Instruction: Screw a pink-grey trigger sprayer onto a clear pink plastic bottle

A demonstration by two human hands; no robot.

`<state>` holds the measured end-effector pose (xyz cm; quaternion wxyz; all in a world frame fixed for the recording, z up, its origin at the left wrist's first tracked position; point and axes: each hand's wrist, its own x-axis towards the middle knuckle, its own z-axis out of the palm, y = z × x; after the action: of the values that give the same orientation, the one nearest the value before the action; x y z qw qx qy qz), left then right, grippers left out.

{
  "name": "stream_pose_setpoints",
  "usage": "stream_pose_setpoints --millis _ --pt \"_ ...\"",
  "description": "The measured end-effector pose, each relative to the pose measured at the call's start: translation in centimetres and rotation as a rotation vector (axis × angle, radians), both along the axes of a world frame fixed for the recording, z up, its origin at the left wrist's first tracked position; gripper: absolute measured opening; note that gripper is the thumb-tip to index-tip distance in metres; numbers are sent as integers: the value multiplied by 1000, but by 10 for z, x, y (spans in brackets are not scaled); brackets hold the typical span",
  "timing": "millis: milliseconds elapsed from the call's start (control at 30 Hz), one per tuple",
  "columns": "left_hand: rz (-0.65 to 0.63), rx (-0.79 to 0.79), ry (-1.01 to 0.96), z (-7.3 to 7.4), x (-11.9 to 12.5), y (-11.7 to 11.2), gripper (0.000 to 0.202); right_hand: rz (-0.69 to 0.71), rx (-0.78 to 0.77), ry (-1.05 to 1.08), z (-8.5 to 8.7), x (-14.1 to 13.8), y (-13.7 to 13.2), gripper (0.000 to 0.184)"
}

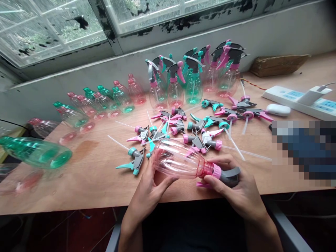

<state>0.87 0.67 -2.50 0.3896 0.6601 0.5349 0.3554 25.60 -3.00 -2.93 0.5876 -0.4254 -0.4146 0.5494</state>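
A clear pink bottle lies sideways above the table's front edge, its base to the left. My left hand is closed round the base end. At the neck, my right hand grips a grey and pink spray head, whose pink collar sits at the bottle's threaded mouth. Whether the collar is fully screwed down I cannot tell. Just beyond the bottle lie several loose spray heads in grey with pink or teal parts, their thin tubes pointing various ways. One teal spray head rests near my left hand.
Bottles with spray heads stand along the wall. To their left are several open bottles, and a green bottle lies tilted at far left. A power strip, white case and brown block are on the right.
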Motion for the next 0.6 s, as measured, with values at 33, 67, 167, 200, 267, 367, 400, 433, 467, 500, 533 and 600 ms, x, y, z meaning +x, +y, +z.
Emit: stream_pose_setpoints --millis 33,67,167,200,267,367,400,433,467,500,533,600 --pt "-1 -2 -1 0 0 0 81 -1 1 -5 0 0 0 29" --pt "-1 -2 -2 -1 0 0 82 -5 4 -17 0 0 0 30" --pt "-4 -1 -4 -2 -2 1 82 -15 20 -70 -1 1 1 31" --pt "-4 -1 -6 -3 -2 1 82 -18 27 -85 -1 1 1 31" --pt "-6 0 -7 -3 -2 0 82 -21 37 -95 0 2 2 31" --pt "-5 3 2 -1 -1 0 81 -24 48 -102 1 2 2 30" --pt "-4 3 5 0 -1 0 81 -21 49 -105 1 2 2 29" --pt "-3 2 8 1 0 -1 81 -20 48 -111 1 2 2 29" --pt "-2 1 11 2 0 0 82 -21 46 -118 2 3 2 29" --pt "-1 2 13 2 1 0 82 -21 46 -123 2 4 2 29" --pt "-1 5 15 3 1 0 82 -22 48 -128 1 4 2 29" --pt "-1 15 21 3 1 0 81 -18 71 -140 1 5 3 28"
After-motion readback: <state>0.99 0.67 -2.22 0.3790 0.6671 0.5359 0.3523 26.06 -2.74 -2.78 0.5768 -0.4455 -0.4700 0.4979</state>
